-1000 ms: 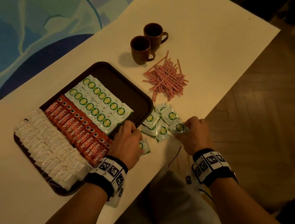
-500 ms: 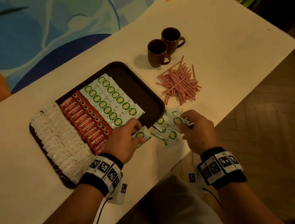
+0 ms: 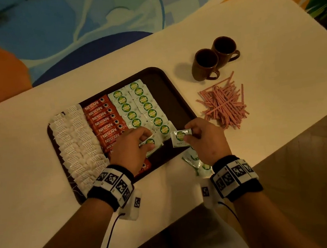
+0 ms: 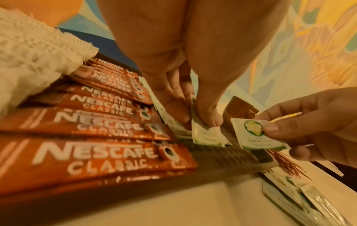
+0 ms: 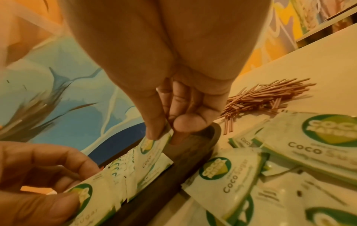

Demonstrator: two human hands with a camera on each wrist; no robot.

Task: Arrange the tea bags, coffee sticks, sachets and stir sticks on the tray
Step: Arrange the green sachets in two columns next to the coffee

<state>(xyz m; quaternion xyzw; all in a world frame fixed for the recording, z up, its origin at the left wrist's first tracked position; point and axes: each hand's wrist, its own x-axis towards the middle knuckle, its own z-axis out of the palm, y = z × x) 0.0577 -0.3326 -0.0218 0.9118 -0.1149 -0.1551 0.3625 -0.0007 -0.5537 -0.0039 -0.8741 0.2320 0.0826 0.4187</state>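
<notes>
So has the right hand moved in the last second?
Yes. The right hand, pinching a sachet, has come from the loose sachets on the table toward the tray, over its near edge.

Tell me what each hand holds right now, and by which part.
Left hand pinches a sugar sachet by its top edge; right hand pinches another sachet by its upper right corner.

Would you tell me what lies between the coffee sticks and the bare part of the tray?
Head view: two rows of green-and-white sugar sachets.
</notes>
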